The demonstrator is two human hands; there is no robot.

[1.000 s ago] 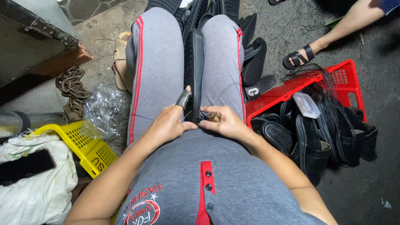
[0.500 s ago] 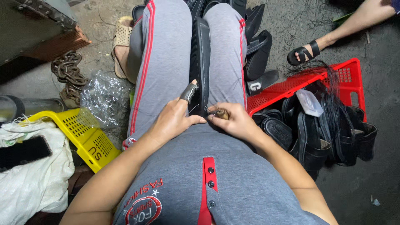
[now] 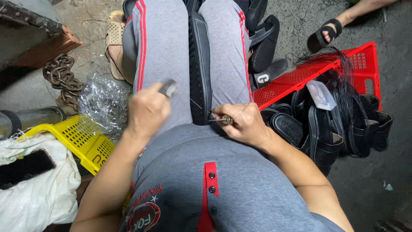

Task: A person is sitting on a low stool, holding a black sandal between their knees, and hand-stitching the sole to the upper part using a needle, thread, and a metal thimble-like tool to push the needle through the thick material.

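Observation:
A long black sandal sole [image 3: 200,68] stands on edge, clamped between my knees in grey trousers with red stripes. My right hand [image 3: 244,125] rests at the sole's near end, closed around a small awl [image 3: 224,120] with a wooden handle whose tip touches the sole. My left hand [image 3: 148,109] is a blurred fist over my left thigh, away from the sole, with a grey wrapped finger [image 3: 168,88] sticking up. A thin thread [image 3: 196,104] runs from the sole's near end toward that fist.
A red crate [image 3: 300,77] at the right holds several black sandals [image 3: 326,129] and a small clear box [image 3: 321,95]. At the left lie a yellow basket [image 3: 81,137], crumpled clear plastic [image 3: 103,103], a chain [image 3: 60,75] and a white sack [image 3: 38,197]. Another person's sandalled foot [image 3: 326,34] is at the top right.
My left hand has left the sole and swung out to the left over my thigh. My right hand has stayed at the sole's near end with the awl.

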